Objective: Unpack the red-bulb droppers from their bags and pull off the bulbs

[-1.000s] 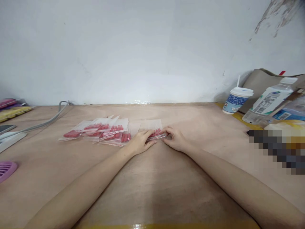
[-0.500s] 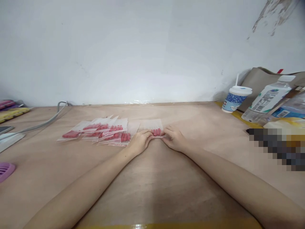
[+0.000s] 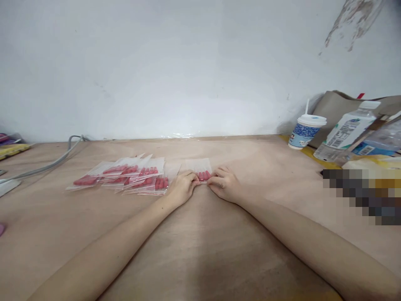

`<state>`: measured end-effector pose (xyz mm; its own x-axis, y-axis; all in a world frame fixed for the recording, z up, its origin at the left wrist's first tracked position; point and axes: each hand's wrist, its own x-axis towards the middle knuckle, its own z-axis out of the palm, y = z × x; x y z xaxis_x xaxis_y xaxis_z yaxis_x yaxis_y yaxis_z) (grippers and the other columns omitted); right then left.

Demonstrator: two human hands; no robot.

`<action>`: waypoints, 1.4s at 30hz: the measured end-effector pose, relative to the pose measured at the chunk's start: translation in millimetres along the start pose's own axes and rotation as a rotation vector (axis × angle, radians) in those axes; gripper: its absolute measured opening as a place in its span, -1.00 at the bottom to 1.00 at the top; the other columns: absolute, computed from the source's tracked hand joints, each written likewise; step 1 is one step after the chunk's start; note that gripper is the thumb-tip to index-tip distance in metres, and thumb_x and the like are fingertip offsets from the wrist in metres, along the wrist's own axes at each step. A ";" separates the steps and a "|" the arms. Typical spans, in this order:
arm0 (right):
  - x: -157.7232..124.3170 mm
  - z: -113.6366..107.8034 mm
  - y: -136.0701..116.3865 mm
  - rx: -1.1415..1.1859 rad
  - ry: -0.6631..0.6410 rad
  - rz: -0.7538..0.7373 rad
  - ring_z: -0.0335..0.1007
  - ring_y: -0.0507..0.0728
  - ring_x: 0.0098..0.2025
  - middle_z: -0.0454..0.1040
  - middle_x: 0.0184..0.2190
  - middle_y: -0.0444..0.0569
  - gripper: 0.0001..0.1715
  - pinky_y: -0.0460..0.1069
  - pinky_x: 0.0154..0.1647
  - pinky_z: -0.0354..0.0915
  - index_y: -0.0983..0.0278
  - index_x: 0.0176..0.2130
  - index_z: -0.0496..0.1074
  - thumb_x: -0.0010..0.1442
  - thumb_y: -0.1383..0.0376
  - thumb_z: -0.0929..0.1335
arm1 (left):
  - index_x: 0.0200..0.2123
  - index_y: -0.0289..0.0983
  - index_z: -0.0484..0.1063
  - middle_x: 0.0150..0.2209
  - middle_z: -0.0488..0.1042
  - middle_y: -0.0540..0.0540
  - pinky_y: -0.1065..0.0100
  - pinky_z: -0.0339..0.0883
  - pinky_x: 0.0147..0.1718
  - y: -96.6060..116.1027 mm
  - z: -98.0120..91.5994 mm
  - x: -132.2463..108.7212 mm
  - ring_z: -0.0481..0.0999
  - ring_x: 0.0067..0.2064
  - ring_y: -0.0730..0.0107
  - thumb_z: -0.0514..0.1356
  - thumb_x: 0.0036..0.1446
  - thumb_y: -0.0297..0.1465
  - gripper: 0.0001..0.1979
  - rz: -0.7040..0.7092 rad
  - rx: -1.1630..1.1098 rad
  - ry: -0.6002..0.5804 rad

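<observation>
A small clear plastic bag with several red pieces in it lies in the middle of the table. My left hand pinches its near edge at the left. At the right of that same edge, the fingers of my right hand are closed on it, close to the left fingertips. Parts of the bag are hidden behind my fingers. Just left of my left hand lies a loose, overlapping pile of similar bags, each with red pieces inside.
On the right stand a paper cup with a straw, a plastic bottle and a grey-brown bag. A grey cable runs across the left of the wooden table. A pale wall rises behind.
My right hand has slid left along the bag's near edge, closer to my left hand. The view has shifted slightly, and my left hand keeps its pinch.
</observation>
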<state>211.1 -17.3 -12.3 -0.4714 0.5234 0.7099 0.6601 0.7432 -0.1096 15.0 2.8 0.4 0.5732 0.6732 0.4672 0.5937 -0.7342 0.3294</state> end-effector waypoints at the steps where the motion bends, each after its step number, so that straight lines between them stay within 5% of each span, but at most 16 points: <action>1: 0.0 0.3 -0.1 -0.019 0.005 0.001 0.22 0.07 -0.32 0.41 -0.44 -0.05 -0.82 0.00 -0.23 0.12 0.23 -0.45 0.43 0.10 0.39 0.26 | -0.44 -0.27 0.38 -0.34 0.43 -0.06 0.30 0.30 -0.23 0.2 -0.1 -0.1 0.41 -0.27 0.36 0.08 0.14 -0.45 -0.87 -0.004 0.003 0.000; 12: 4.5 0.9 -5.2 -0.106 -0.047 0.085 0.22 0.11 -0.24 0.43 -0.37 -0.04 -0.91 0.02 -0.19 0.05 0.25 -0.39 0.42 0.09 0.35 0.30 | -0.43 -0.28 0.40 -0.36 0.42 -0.09 0.31 0.29 -0.24 5.7 -0.3 0.6 0.40 -0.29 0.36 -0.03 0.22 -0.36 -0.73 -0.003 0.026 0.018; 18: 7.2 2.9 -8.0 -0.094 -0.071 0.072 0.21 0.11 -0.22 0.42 -0.34 -0.03 -0.89 0.03 -0.18 0.04 0.27 -0.40 0.40 0.12 0.38 0.28 | -0.43 -0.25 0.44 -0.35 0.42 -0.07 0.28 0.30 -0.23 8.6 3.7 0.3 0.40 -0.28 0.35 0.10 0.11 -0.37 -0.85 -0.038 0.021 0.065; 42: 10.2 10.1 -9.7 -0.141 -0.054 0.040 0.23 0.10 -0.25 0.43 -0.39 -0.02 -0.81 0.03 -0.22 0.04 0.29 -0.43 0.38 0.19 0.33 0.24 | -0.42 -0.27 0.29 -0.30 0.41 -0.09 0.25 0.30 -0.18 10.6 4.4 0.6 0.41 -0.22 0.35 0.00 0.13 -0.50 -0.88 0.041 -0.027 0.072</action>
<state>194.0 -15.0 -11.0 -0.4714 0.5754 0.6683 0.7528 0.6573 -0.0350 24.1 -4.1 0.5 0.5544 0.6349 0.5381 0.5543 -0.7640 0.3303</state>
